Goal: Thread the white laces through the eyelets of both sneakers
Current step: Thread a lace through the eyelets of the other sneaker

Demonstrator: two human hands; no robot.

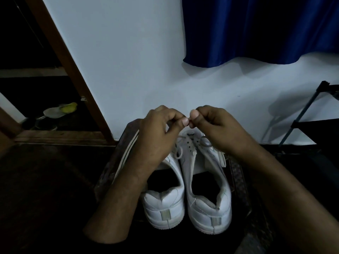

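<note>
Two white sneakers stand side by side on a dark mat, heels toward me: the left sneaker (165, 204) and the right sneaker (207, 189). White lace (178, 153) lies loosely looped over their front eyelets. My left hand (161, 125) and my right hand (212, 123) hover above the toes, thumbs nearly touching. Both pinch something small between thumb and forefinger, apparently the lace ends, which are mostly hidden by the fingers. My left forearm covers the left sneaker's outer side.
A patterned mat (238, 173) lies under the shoes against a white wall (128, 70). A brown door frame (73, 70) stands left, a blue curtain (256, 30) hangs upper right, and a black metal rack (302, 116) is at the right.
</note>
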